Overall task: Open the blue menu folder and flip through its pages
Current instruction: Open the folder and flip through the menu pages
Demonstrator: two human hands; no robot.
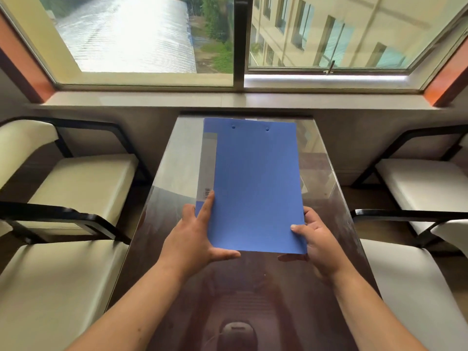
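Left hand (193, 239): we grip the folder's near-left corner, thumb under the near edge, index finger stretched along the left edge.
Right hand (320, 240): we hold the near-right corner, thumb pressed on the cover, fingers hidden beneath.
Folder (253, 183): blue, closed, held over the surface, a barcode label at its left edge.
Surface (177, 160): glossy, with cream chairs (83, 178) either side.

Premises appear to be a restaurant or café dining booth. A narrow glass-topped table (177, 158) runs from the near edge to a window sill (228, 100) at the far end. Cream-cushioned, black-framed chairs (83, 178) stand in pairs at left and right. A blue menu folder (255, 183) is present above the table.
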